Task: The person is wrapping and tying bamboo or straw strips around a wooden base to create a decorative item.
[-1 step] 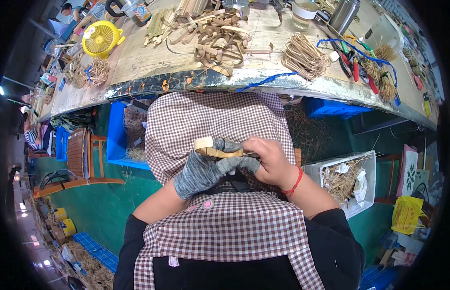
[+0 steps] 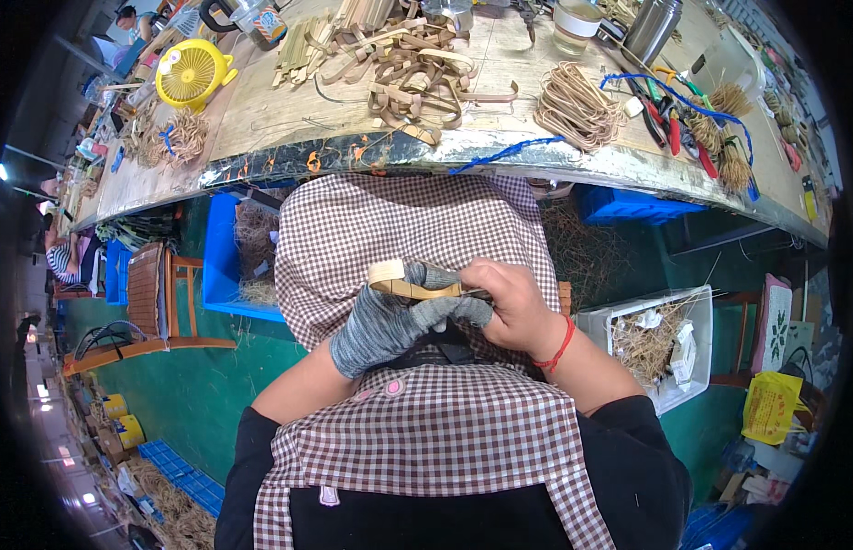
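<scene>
Above my lap, my left hand [image 2: 380, 325], in a grey knitted glove, is closed around a curved bamboo strip [image 2: 415, 291]. The strip's pale, wide, bent end shows at the left, above the gloved fingers. My right hand [image 2: 511, 298] is bare, with a red cord at the wrist. Its fingers are closed at the strip's right end, against the gloved fingertips. A small dark edge shows beneath the right thumb; what it belongs to is hidden. A checked apron [image 2: 408, 215] covers my lap below both hands.
The workbench [image 2: 261, 137] ahead bears a pile of bent bamboo strips [image 2: 417, 69], a coiled bundle [image 2: 580, 108], pliers [image 2: 674, 128], a yellow fan [image 2: 195, 75] and a glass cup [image 2: 575, 26]. A blue crate [image 2: 223, 257] stands left, a white scrap bin [image 2: 665, 394] right.
</scene>
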{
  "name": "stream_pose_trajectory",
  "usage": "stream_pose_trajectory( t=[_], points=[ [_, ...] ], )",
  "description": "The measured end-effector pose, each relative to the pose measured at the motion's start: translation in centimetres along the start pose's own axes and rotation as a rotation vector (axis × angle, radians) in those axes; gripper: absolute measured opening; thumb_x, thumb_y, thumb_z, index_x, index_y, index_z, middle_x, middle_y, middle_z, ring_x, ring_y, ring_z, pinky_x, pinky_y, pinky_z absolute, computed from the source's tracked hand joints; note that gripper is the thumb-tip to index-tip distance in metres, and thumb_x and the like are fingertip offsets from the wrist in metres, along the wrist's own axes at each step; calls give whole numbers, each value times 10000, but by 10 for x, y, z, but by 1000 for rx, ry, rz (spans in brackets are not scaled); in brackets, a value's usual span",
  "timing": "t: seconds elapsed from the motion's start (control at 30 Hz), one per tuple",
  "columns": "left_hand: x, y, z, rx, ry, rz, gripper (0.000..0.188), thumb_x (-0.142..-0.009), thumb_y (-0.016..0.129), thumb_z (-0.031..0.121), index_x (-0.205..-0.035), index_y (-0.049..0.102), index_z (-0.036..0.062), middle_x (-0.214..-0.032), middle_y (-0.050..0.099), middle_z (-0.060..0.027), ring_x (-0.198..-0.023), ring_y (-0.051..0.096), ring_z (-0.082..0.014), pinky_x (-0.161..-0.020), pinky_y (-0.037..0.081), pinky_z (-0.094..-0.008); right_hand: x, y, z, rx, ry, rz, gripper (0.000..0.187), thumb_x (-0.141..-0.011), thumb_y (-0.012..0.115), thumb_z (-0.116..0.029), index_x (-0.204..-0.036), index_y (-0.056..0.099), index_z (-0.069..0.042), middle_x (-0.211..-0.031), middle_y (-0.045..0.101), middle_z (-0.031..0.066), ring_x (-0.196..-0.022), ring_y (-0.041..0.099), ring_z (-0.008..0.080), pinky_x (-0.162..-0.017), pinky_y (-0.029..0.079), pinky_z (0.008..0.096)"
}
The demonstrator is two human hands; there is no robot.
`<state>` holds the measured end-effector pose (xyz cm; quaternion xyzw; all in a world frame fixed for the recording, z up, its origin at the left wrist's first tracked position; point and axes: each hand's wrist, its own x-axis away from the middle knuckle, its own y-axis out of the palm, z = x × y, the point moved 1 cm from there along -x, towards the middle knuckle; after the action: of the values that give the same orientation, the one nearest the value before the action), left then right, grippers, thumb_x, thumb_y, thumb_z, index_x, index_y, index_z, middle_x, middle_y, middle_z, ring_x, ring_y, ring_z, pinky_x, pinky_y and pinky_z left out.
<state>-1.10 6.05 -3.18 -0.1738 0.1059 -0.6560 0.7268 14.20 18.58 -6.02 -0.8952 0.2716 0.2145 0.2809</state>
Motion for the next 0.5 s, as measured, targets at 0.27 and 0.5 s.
stream_pose_trajectory(
  t=[0.27,0.5],
  points=[
    [0,2,-7,-561,479,117,388,-749,727,217,-1130,675,268,-1018,647,-3,-841,611,-194,-654,501,-318,0,-1,-1,33,-12,18,231,-819,662,-203,-971,576,-52,-748,582,106,-626,595,299,-529,463,382],
    [-3,-2,2,-679,604,134,317,-807,688,159,-1121,674,194,-1015,655,-36,-774,658,-192,-632,560,-293,-1,-2,-3,40,18,-11,219,-820,661,-198,-960,582,-50,-768,597,108,-642,606,303,-541,472,385]
  ],
)
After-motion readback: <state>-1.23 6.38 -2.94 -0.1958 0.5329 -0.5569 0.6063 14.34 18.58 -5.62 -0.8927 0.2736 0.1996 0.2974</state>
